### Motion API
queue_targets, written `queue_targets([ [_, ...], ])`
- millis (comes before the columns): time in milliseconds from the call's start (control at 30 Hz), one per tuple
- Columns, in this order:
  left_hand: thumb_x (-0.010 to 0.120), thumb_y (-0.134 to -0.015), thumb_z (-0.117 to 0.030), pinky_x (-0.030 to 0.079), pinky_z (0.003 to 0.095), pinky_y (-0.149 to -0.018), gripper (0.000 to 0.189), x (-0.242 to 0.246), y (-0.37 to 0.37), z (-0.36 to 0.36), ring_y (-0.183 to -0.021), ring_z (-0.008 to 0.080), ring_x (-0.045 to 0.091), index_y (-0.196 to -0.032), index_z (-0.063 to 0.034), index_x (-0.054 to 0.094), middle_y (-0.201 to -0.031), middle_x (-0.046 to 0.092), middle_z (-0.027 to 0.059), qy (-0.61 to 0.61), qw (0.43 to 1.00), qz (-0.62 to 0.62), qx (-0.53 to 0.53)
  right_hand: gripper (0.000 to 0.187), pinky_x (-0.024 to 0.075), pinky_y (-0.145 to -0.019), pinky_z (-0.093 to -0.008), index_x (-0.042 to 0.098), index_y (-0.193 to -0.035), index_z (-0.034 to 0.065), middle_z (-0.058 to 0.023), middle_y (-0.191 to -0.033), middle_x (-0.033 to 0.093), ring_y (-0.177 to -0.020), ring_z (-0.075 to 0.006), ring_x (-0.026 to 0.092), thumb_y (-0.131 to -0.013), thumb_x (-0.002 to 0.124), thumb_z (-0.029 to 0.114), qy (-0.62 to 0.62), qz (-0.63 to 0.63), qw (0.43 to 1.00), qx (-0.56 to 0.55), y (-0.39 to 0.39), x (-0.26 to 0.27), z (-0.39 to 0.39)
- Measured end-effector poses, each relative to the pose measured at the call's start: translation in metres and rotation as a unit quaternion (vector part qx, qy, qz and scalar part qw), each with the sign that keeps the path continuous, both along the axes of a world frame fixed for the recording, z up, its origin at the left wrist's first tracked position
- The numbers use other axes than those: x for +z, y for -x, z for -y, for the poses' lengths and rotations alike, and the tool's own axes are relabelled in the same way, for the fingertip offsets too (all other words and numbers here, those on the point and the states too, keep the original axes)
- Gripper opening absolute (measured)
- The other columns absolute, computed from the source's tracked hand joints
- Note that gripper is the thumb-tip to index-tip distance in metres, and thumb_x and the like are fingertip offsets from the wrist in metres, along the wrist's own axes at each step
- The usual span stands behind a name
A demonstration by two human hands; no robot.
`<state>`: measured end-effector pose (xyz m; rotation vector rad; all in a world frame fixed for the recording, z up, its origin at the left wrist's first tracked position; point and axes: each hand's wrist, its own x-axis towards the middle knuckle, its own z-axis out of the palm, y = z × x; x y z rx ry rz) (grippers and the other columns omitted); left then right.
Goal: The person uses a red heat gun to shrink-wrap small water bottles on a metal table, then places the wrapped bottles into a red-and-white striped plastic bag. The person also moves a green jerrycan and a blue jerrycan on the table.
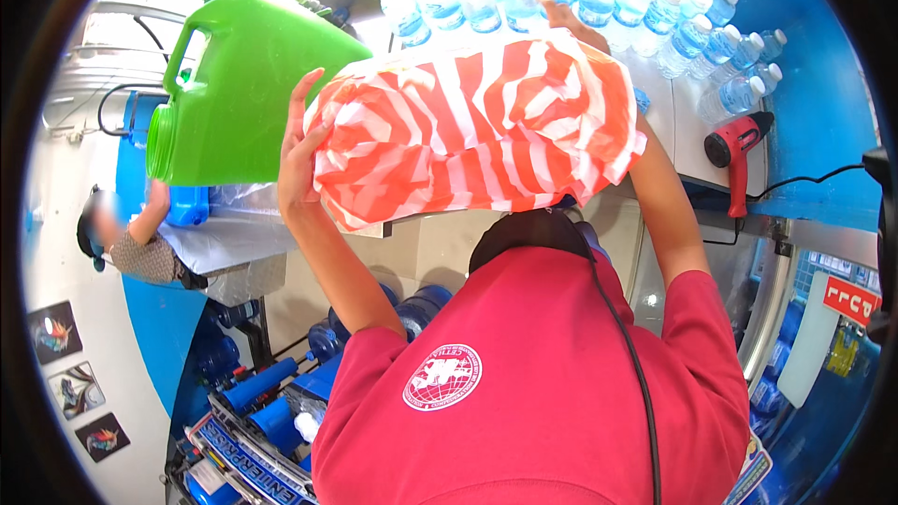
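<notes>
A crumpled plastic bag (477, 133) with orange-red and white stripes spans the space between my arms, above the near edge of the white counter. My left hand (300, 144) grips its left end, thumb on the near face and fingers raised along the side. Around the far right corner of the bag reaches my right hand (572, 22), one finger extended towards the bottles; the bag hides part of this hand. The bag's right end lies against my right forearm. What is inside the bag cannot be seen.
Several clear water bottles (684, 45) with white caps stand along the counter (691, 126). A red-and-black heat gun (736, 154) with a cord lies at right. A green jug (259, 84) stands at left, near another person (144, 245). Blue water jugs (421, 308) sit below.
</notes>
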<state>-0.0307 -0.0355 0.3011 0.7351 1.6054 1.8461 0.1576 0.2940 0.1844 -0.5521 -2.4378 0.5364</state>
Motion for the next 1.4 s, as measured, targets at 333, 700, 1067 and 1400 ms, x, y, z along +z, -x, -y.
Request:
queue_targets([
  [333,0.058,-0.091,0.003,0.053,0.0249,-0.086,0.033,0.006,0.02,0.001,-0.098,0.0104,0.065,-0.123,0.0009,0.066,-0.113,0.069,0.009,0.099,0.991,-0.006,-0.087,0.027,0.0523,-0.064,-0.0302,0.064,-0.109,0.0044,-0.014,-0.101,0.067,-0.077,-0.0211,0.065,-0.092,0.071,0.025,-0.154,-0.161,0.962,-0.156,-0.065,0.091,-0.008],
  [700,0.068,-0.088,0.001,0.049,0.0241,-0.093,0.053,0.045,0.01,-0.033,-0.105,0.0064,0.057,-0.139,0.0027,0.053,-0.126,0.064,0.0095,0.169,0.934,-0.261,-0.176,0.023,0.0513,-0.071,-0.0332,0.065,-0.105,0.001,-0.0108,-0.1,0.064,-0.082,-0.0226,0.064,-0.086,0.072,0.012,-0.01,-0.148,0.985,0.091,-0.104,0.199,0.127],
  [1067,0.076,-0.081,-0.002,0.038,0.0319,-0.109,0.067,0.047,0.012,0.005,-0.124,0.0142,0.052,-0.143,0.0001,0.049,-0.14,0.057,0.0134,0.247,0.891,-0.336,-0.18,0.014,0.0564,-0.057,-0.0399,0.065,-0.086,-0.0008,-0.0158,-0.087,0.064,-0.071,-0.0296,0.068,-0.079,0.063,0.011,-0.142,-0.074,0.986,0.048,0.085,0.03,0.13],
  [1400,0.069,-0.088,-0.003,0.051,0.0263,-0.087,0.063,0.025,0.026,-0.028,-0.093,0.0106,0.059,-0.145,0.0027,0.043,-0.12,0.066,0.0109,0.182,0.909,-0.342,-0.152,0.026,0.0504,-0.057,-0.0412,0.066,-0.068,0.0002,-0.0159,-0.064,0.061,-0.062,-0.0306,0.065,-0.086,0.061,0.018,-0.111,-0.036,0.988,0.105,0.075,0.05,0.107],
])
